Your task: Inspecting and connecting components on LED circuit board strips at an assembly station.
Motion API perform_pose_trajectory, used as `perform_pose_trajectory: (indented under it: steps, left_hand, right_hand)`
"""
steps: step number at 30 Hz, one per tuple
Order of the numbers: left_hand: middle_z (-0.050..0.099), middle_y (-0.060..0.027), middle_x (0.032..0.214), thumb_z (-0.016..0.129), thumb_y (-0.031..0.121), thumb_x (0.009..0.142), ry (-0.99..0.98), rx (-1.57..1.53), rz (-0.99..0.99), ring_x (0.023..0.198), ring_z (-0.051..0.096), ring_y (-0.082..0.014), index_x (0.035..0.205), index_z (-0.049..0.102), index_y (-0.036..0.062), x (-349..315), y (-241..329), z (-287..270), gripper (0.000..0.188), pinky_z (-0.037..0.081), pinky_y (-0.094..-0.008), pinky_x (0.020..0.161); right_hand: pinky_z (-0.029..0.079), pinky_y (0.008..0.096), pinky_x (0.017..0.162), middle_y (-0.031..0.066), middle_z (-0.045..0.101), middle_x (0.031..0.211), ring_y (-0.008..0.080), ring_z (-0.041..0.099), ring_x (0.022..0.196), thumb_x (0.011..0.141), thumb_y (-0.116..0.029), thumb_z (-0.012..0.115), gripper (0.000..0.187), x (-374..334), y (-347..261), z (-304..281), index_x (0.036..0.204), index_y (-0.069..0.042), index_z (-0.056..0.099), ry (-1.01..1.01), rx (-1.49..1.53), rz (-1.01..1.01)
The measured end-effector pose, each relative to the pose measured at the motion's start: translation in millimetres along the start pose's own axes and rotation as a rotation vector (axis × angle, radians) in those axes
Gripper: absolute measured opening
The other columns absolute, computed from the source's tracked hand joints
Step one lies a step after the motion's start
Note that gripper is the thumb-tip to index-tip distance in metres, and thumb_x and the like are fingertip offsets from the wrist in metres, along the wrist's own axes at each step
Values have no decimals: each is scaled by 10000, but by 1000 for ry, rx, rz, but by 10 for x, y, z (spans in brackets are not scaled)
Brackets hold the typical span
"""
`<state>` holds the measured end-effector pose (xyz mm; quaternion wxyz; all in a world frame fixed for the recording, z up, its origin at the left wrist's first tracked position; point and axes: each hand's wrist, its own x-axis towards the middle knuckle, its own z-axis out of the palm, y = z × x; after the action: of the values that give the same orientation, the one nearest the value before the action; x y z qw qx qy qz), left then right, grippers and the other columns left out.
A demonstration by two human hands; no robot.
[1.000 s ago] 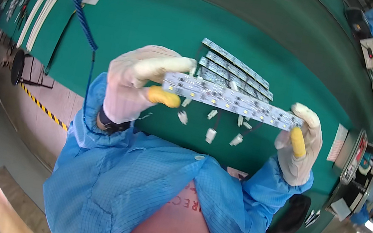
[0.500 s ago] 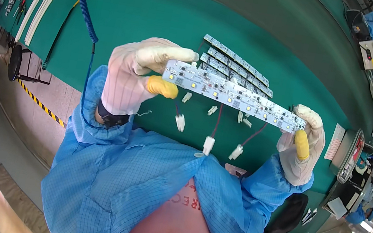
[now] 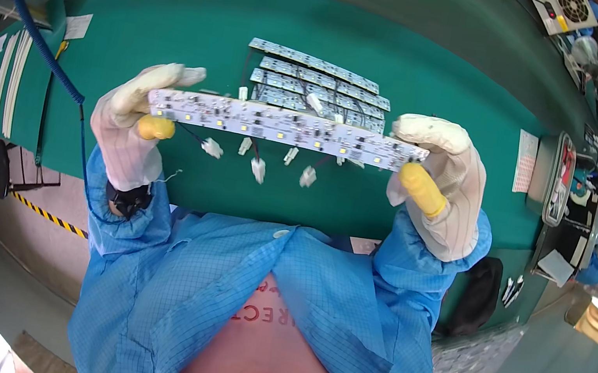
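A long white LED circuit board [image 3: 285,129] is held up level in front of me, its row of small yellowish LEDs showing. My left hand [image 3: 138,120], in a striped white glove with a yellow thumb cover, pinches its left end. At the right end my right hand [image 3: 442,183], gloved the same way, grips it between thumb and fingers. White plug connectors [image 3: 258,171] on dark wires dangle below the board. Behind it, several similar LED boards [image 3: 318,73] lie in a stack of rows on the green mat, with wires and a white connector on top.
A coiled blue cord [image 3: 44,53] runs down to a black wrist strap [image 3: 129,199] on my left wrist. White strips [image 3: 9,87] lie at the far left of the green mat [image 3: 185,17]. On the right are a metal tray [image 3: 553,178], a printed sheet [image 3: 525,161] and a black pouch [image 3: 477,295].
The held board has swung from slanting down to the right to nearly level. Both hands keep their grip and have moved left in the picture; the whole view has also shifted.
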<state>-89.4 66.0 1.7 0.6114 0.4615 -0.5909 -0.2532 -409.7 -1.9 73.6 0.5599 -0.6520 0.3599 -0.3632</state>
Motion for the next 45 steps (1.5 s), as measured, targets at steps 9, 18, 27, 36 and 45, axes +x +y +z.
perform_pose_trajectory:
  steps: [9, 18, 27, 36, 45]
  left_hand:
    - [655, -227, 1132, 707, 436, 812, 112, -27, -284, 1092, 629, -281, 1245, 588, -17, 16, -6, 57, 638, 465, -366, 982]
    - [655, -235, 1129, 711, 356, 830, 81, -70, -273, 1066, 645, -277, 1234, 589, -27, 33, -26, 83, 570, 470, -366, 980]
    - [663, -235, 1102, 756, 310, 788, 104, -96, -215, 967, 671, -257, 1220, 581, -58, -20, 161, 109, 595, 525, -339, 876]
    - [654, -215, 1076, 716, 386, 791, -97, -6, -133, 820, 686, -228, 1194, 589, -38, 30, 372, 154, 599, 568, -290, 682]
    - [680, -125, 1034, 743, 163, 779, 34, -246, -207, 851, 682, -186, 1184, 625, -20, 43, 334, 236, 459, 561, -271, 738]
  right_hand:
    - [442, 224, 554, 167, 636, 972, 129, 576, 611, 852, -336, 719, 572, 44, 51, 30, 1240, 33, 518, -83, 201, -23]
    - [436, 208, 530, 168, 651, 927, 126, 595, 619, 872, -345, 691, 534, 32, 36, 28, 1213, 33, 529, -58, 232, -20]
    - [375, 213, 513, 59, 580, 742, 99, 531, 536, 900, -337, 657, 437, 50, 83, 30, 1137, 21, 576, 97, -44, -34]
    - [369, 209, 539, 36, 562, 727, 89, 518, 574, 907, -332, 624, 426, 135, 255, -60, 1178, -8, 571, 117, -23, 31]
    - [384, 218, 546, 59, 588, 818, 95, 528, 588, 900, -278, 633, 431, 159, 293, -65, 1211, 11, 556, 59, 46, 48]
